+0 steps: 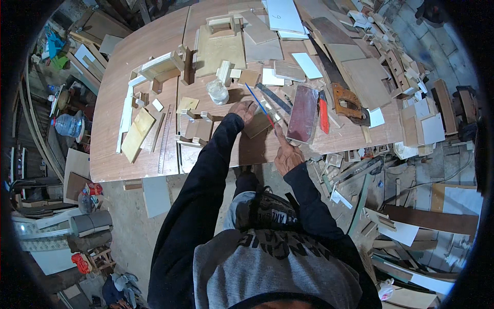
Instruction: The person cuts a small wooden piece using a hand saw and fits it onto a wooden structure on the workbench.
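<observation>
- The thin tool point(257, 99) slanted over the counter point(116, 77), between both hands, its long axis running from 11 o'clock to 5 o'clock, red end toward the person.
- The right hand point(288, 155) had its fingers closed on that red end; the left hand point(245, 112) lay on a small wooden board point(259, 126), its grip impossible to tell.
- From the tool, a saw point(347, 101) lay at 3 o'clock, a tub point(217, 91) at 10.
- Offcuts cluttered the room's floor.
- The tool looked straight, narrow, mostly blue.

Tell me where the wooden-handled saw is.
In the head view, the wooden-handled saw lies on the table, toward its right end, just right of the red tool.
</observation>
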Demonstrator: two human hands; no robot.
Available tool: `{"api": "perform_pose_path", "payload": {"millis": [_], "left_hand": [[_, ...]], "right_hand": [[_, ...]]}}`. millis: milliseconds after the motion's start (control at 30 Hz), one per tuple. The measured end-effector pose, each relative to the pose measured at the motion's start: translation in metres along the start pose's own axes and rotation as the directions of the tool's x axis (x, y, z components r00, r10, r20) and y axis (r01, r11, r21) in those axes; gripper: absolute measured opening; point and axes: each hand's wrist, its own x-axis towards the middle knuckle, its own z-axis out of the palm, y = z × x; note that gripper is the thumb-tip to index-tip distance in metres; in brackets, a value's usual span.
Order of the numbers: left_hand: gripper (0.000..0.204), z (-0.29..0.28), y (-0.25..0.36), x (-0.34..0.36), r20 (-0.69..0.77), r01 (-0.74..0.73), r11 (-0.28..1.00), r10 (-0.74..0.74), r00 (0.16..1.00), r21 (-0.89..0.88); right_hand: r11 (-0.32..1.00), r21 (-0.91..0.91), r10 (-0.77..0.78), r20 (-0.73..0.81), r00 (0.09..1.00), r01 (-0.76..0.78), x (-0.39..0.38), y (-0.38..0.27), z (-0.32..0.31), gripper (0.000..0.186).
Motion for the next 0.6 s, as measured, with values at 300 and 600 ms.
{"api": "perform_pose_path", "payload": {"millis": [300,600], "left_hand": [[0.027,-0.026,0.059,-0.010,-0.050,0.385,0.908,-0.382,0.923,0.167],[0.030,-0.017,0.037,-0.005,-0.084,0.185,0.951,-0.170,0.982,0.249]], "right_hand": [[0.993,0.081,0.070,0.119,0.990,-0.080,0.000,-0.009,0.000,0.076],[1.000,0.001,-0.004,0.089,0.996,0.004,-0.010,-0.010,-0.005,0.079]]}}
